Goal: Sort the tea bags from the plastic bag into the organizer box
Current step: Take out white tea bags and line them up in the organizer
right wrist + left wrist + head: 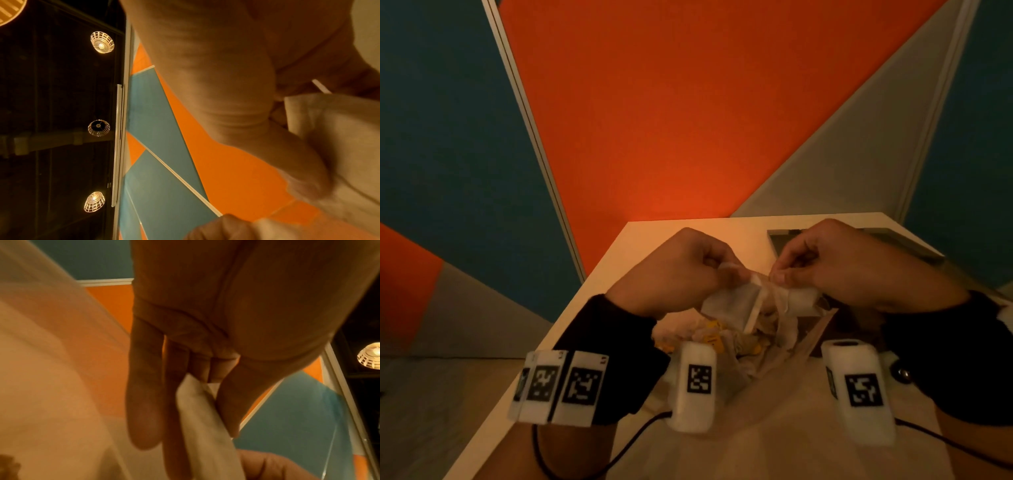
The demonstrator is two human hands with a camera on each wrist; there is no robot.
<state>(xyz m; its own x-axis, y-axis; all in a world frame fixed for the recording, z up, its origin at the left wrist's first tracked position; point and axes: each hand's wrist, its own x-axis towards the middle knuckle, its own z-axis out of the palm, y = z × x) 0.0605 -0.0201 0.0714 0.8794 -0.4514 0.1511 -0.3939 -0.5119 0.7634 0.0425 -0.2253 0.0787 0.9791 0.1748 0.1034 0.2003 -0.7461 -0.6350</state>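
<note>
Both hands, left (674,270) and right (839,263), pinch tea bags (736,305) above the plastic bag (767,342); organizer box (907,243) behind.

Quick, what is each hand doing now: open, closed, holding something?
Left hand: closed, pinching a tea bag.
Right hand: closed, pinching another tea bag.

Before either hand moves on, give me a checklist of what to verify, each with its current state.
1. Left hand pinches a white paper tea bag: ok.
2. Right hand pinches the second white tea bag: ok.
3. The two bags pulled apart: cannot tell; they meet between the fingers.
4. Crinkled clear plastic bag open below the hands: ok.
5. Grey organizer box within reach: ok, just behind the hands.
6. Free compartment in it: cannot tell, hidden.
</note>
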